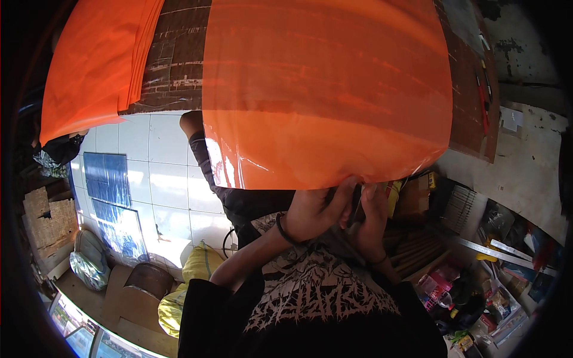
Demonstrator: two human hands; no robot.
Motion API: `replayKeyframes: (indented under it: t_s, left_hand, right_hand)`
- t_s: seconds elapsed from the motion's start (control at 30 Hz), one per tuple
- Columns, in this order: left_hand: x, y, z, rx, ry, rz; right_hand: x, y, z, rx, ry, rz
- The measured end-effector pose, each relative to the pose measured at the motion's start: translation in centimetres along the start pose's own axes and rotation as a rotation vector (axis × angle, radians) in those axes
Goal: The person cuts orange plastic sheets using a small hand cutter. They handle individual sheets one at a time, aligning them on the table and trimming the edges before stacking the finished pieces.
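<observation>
Orange sheet (pixel 325 89) spread over counter (pixel 179 59), near edge hanging toward body. Left hand (pixel 313 212) and right hand (pixel 373 221) held together, pinched on sheet's lower edge. Orange stack (pixel 95 65) lies at left. Sheet laid flat; edge handling judged unfinished.

A person in a black T-shirt (pixel 316 310) printed with jagged white lettering, its short sleeves ending above bare forearms, wears a dark band (pixel 283 230) around the left wrist and another on the right.
</observation>
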State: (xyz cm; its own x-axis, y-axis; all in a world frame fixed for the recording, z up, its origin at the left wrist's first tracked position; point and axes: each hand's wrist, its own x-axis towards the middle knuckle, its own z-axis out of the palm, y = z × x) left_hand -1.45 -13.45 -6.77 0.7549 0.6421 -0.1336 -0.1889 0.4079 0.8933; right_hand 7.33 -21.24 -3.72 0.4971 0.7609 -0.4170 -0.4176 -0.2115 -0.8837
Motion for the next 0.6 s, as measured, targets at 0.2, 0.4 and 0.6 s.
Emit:
replayKeyframes:
  t_s: [0.2,0.4,0.6]
  left_hand:
    - [0.1,-0.4,0.0,-0.008,0.006,0.036]
    - [0.0,0.0,-0.1,-0.018,-0.029,-0.019]
    - [0.1,-0.3,-0.1,-0.014,-0.014,0.017]
  right_hand:
    - [0.0,0.7,-0.7,0.021,-0.045,-0.014]
    - [0.0,1.2,-1.2,0.031,-0.04,-0.036]
    - [0.1,1.8,-1.7,0.007,-0.036,-0.027]
